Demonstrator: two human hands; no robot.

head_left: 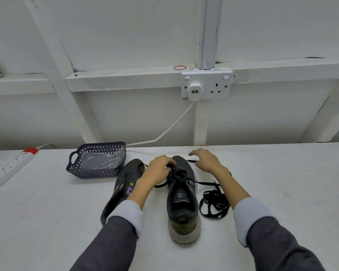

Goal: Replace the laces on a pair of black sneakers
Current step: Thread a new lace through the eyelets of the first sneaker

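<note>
A black sneaker (183,202) stands upright in the middle of the table, heel toward me, with a black lace threaded through its eyelets. My left hand (159,169) rests on its upper, fingers curled round the lace near the toe end. Just right of the toe, my right hand (207,160) hovers with fingers spread and relaxed beside a lace end (192,161). The second black sneaker (125,184) lies on its side to the left, partly under my left forearm. A loose black lace (213,202) lies coiled to the right of the upright shoe.
A dark blue perforated basket (98,159) with a clear plastic bag inside stands behind the left shoe. A white power strip (10,165) lies at the far left. On the wall behind are a double socket (206,85) and a white cable (164,133).
</note>
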